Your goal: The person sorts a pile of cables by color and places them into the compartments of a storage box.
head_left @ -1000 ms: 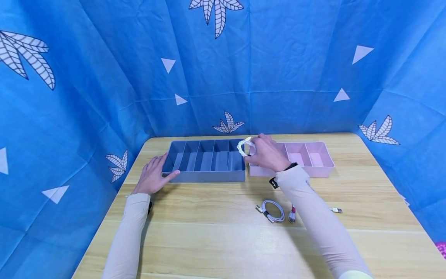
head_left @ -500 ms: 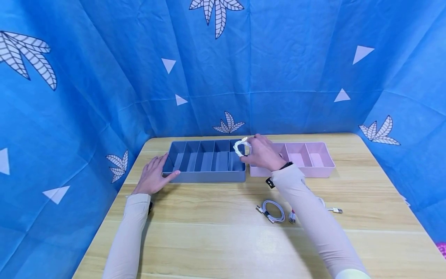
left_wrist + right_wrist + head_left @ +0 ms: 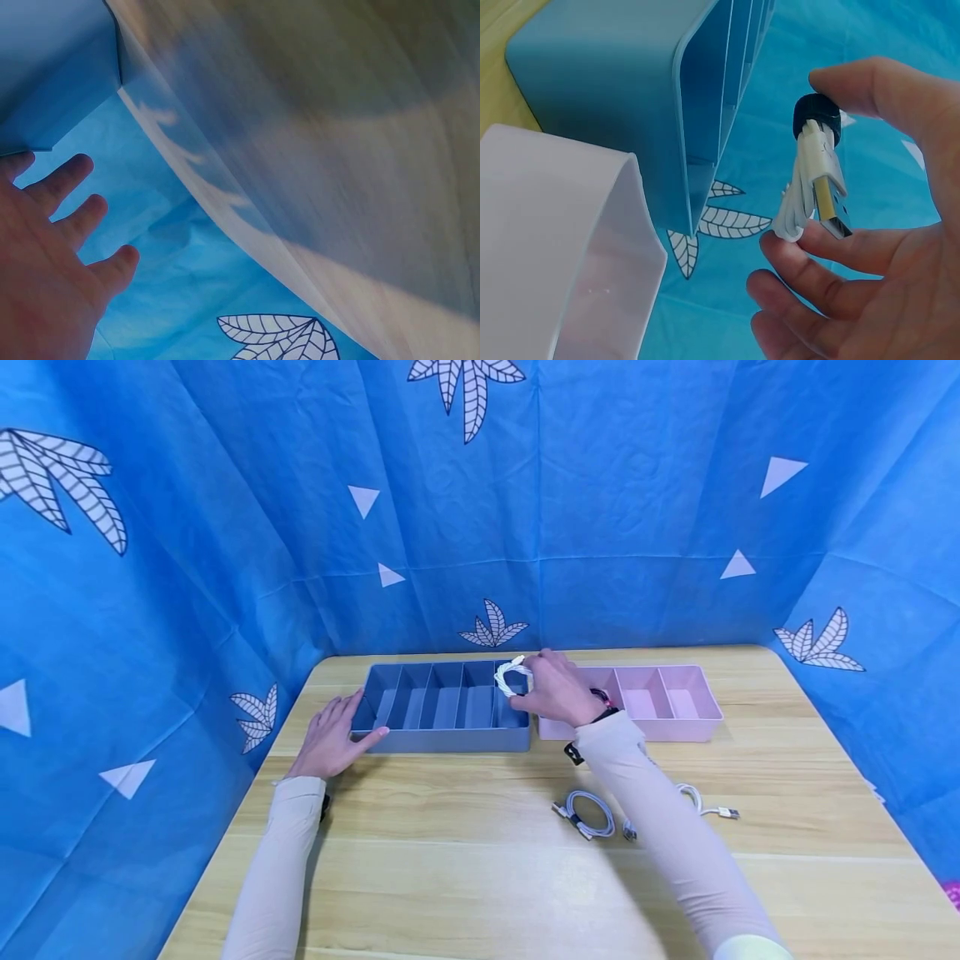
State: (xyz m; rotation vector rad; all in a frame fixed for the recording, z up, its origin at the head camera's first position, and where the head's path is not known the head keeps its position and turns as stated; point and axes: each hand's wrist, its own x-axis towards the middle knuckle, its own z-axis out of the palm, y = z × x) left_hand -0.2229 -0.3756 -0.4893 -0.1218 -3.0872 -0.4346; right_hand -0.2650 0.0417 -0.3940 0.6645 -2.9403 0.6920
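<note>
The left hand (image 3: 326,743) is spread, its fingers straight along the left end of a blue-grey divided box (image 3: 442,741) and its thumb over the near rim. The right hand (image 3: 555,687) pinches a coiled white cable (image 3: 801,184) between thumb and fingers, holding it up over the box's rightmost compartment; a black band (image 3: 816,116) binds the coil and a USB plug (image 3: 832,214) sticks out beside it. Just right of that box stands a pink divided box (image 3: 675,731), partly behind the right hand, with a dark and red item (image 3: 602,697) inside. Nearer, on the wooden table (image 3: 450,893), lies a coiled grey cable (image 3: 597,836); right of it, the sleeve (image 3: 675,852) partly hides a white cable (image 3: 696,797). A blue curtain (image 3: 465,527) with leaves and triangles hangs at the far side.
</note>
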